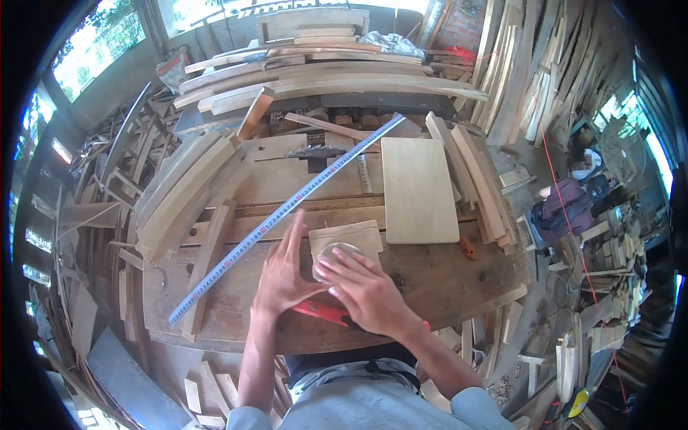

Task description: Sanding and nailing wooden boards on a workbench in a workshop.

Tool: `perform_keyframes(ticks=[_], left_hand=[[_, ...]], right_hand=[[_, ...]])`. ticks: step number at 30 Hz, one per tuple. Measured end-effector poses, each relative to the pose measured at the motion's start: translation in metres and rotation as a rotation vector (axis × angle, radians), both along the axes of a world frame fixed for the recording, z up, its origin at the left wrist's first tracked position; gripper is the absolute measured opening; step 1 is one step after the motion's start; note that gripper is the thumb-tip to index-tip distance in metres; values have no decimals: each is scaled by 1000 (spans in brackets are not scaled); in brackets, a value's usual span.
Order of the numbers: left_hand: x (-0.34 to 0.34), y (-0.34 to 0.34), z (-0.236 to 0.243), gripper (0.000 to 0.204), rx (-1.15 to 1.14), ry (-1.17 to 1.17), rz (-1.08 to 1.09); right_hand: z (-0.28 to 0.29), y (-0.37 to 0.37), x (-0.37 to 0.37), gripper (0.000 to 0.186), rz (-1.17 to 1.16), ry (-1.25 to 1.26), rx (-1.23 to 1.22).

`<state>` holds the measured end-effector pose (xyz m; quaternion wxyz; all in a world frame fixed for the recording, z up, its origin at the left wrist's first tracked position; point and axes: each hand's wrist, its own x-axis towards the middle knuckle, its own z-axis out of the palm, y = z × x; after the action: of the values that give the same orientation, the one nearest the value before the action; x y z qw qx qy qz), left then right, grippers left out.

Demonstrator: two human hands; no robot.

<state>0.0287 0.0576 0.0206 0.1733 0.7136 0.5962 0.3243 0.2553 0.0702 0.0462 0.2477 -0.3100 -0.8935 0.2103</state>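
My right hand (362,290) is over a round greyish disc (333,254), its fingers wrapped across it, above a small board (358,236). Beside it my left hand (287,272) is open, fingers stretched up and thumb toward the disc. A red object (308,308), partly hidden, lies under my hands. A long measuring strip (261,231) crosses the wooden worktable (466,287) diagonally. A pale panel (417,190) lies right of it. A toothed saw blade (312,152) shows behind the strip.
Loose planks (186,179) lie along both sides of the table, with stacked boards (330,86) at the back. Wood offcuts and leaning lengths (502,72) surround it. On the right, a person in a maroon top (562,208) is bent over among timber, near a thin red line running down.
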Motion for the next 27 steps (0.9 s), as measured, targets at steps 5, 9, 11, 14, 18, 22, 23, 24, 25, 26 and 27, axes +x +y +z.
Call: perform_keyframes(ticks=[5,9,11,14,18,22,23,24,25,26,27], left_hand=[[41,-65,12,139,17,147,205],[18,-70,12,131,-77,170,162],[-10,-69,19,136,-75,164,133],[-64,-67,21,117,67,192,-24],[-107,-64,32,102,22,261,-51],[-84,-47,33,96,-65,269,26],[-58,-41,40,96,-130,112,37],[-40,-33,42,104,-38,105,-83],[-23,-23,40,106,-14,63,-141],[-13,-13,37,109,11,27,-194],[-11,-5,25,109,-5,-16,-234]], right_hand=[[-1,2,14,42,-66,20,10],[-6,4,19,42,-52,40,-19],[-7,6,25,42,-48,44,-10],[-7,6,24,41,-48,57,0],[-10,4,21,40,-52,97,-25],[-13,-8,5,40,-172,80,62],[-13,-14,-1,40,-174,85,64],[-13,-19,-6,40,-170,93,67],[-14,-24,-9,38,-120,94,112],[-12,-25,-7,37,-37,120,78],[-10,-25,-2,36,52,147,45]])
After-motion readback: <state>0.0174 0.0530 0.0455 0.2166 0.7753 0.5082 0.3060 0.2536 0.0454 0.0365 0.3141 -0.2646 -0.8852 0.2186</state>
